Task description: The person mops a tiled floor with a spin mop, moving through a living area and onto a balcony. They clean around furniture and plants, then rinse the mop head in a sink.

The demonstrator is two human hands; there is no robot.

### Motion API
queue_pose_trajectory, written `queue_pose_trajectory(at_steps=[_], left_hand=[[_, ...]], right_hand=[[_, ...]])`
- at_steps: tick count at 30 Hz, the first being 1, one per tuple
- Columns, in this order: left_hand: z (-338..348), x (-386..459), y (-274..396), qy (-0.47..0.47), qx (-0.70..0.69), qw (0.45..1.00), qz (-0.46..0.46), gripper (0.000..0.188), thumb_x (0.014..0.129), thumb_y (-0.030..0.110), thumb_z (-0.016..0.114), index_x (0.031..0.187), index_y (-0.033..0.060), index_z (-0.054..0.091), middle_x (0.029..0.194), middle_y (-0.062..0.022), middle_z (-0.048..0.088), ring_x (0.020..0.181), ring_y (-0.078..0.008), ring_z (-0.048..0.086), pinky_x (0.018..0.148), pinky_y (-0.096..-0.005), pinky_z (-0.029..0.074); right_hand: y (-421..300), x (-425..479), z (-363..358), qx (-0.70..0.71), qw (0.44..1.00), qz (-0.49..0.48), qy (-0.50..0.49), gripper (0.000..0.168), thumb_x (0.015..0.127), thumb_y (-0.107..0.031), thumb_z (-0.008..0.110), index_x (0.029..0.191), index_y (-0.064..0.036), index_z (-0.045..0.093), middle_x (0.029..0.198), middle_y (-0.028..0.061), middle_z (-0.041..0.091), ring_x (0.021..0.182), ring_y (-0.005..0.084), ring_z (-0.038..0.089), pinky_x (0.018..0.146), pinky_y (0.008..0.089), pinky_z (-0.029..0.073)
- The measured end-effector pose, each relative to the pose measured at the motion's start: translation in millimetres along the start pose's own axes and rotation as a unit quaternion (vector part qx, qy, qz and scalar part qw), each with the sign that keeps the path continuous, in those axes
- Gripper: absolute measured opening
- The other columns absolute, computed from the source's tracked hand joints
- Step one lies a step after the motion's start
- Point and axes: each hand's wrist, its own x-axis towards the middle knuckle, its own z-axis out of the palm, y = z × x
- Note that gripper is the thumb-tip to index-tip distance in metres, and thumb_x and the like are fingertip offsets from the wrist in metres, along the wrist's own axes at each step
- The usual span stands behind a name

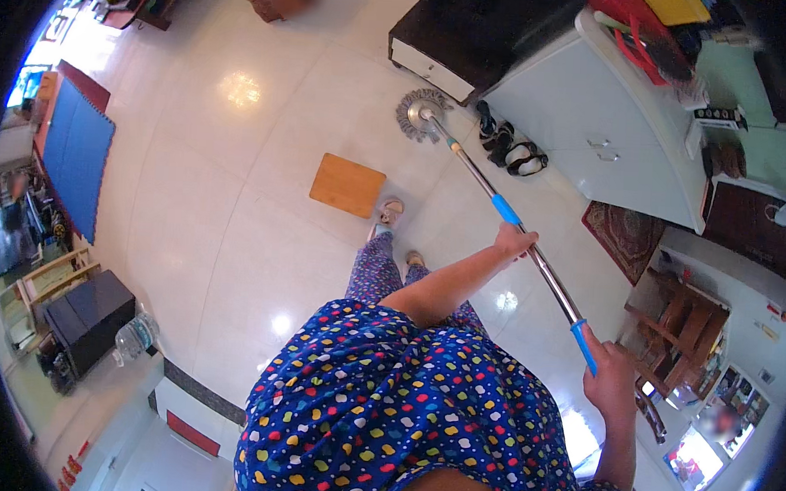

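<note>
Both hands hold the metal pole of a spin mop (pixel 551 278) that slants from the lower right towards the upper middle. My left hand (pixel 516 241) is closed around the pole just below a blue sleeve. My right hand (pixel 608 371) grips the blue handle at its near end. The round mop head (pixel 422 115), with a grey string fringe and a metallic disc, lies on the pale tiled floor beside a dark cabinet with a white drawer front (pixel 431 69). Several dark shoes (pixel 505 142) stand right of the mop head.
A small wooden stool or board (pixel 347 185) is on the floor by my feet. A white cabinet (pixel 593 116) stands at the upper right, with a patterned rug (pixel 621 236) near it. Blue foam mats (pixel 76 152) lean at the left, and a large clear bottle (pixel 137 336) stands lower left.
</note>
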Motion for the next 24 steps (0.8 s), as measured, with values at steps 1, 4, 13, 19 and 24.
queue_pose_trajectory(at_steps=[1,4,13,19,24], left_hand=[[-4.4,3.3,1.8,0.006,-0.021,1.0,0.011,0.022,0.066,0.022,0.065,0.059,0.0059,0.052,0.053,-0.005,0.055,0.042,-0.0137,0.05,0.037,-0.0267,0.034],[-28.2,10.5,11.3,0.054,-0.028,0.997,0.045,0.022,0.067,0.022,0.063,0.058,0.006,0.052,0.051,-0.0056,0.054,0.04,-0.0134,0.05,0.036,-0.027,0.034],[-100.6,24.3,33.4,0.136,-0.089,0.979,0.121,0.02,0.067,0.015,0.059,0.056,0.0031,0.047,0.049,-0.0083,0.053,0.038,-0.0165,0.052,0.033,-0.0282,0.038],[-138.9,19.1,40.9,0.116,-0.108,0.98,0.12,0.02,0.067,0.006,0.058,0.061,0.0055,0.039,0.048,-0.0037,0.043,0.035,-0.0134,0.042,0.03,-0.027,0.032],[-156.9,20.3,60.4,0.126,-0.053,0.98,0.143,0.024,0.067,0.008,0.06,0.073,0.005,0.037,0.054,-0.0044,0.045,0.04,-0.013,0.044,0.033,-0.0269,0.034]], right_hand=[[-0.6,6.0,-2.4,-0.01,1.0,-0.013,-0.003,0.07,0.071,-0.001,0.057,0.135,-0.018,0.033,0.083,0.0139,0.055,0.069,0.0296,0.06,0.064,0.0416,0.048],[-5.4,27.1,-6.1,-0.032,0.998,-0.048,-0.011,0.073,0.072,-0.002,0.058,0.137,-0.018,0.029,0.084,0.0131,0.054,0.067,0.0289,0.059,0.063,0.0404,0.049],[-49.8,73.3,1.5,0.007,0.994,-0.097,0.048,0.072,0.069,-0.003,0.058,0.135,-0.019,0.033,0.083,0.0109,0.054,0.062,0.0264,0.059,0.059,0.0382,0.048],[-80.3,77.7,33.4,0.057,0.993,-0.057,0.085,0.071,0.07,-0.002,0.056,0.134,-0.024,0.035,0.081,0.0108,0.053,0.061,0.0279,0.058,0.057,0.0402,0.047],[-106.3,79.6,45.1,0.099,0.989,-0.048,0.094,0.072,0.069,-0.003,0.053,0.136,-0.021,0.032,0.083,0.0119,0.053,0.059,0.0307,0.057,0.054,0.0432,0.048]])
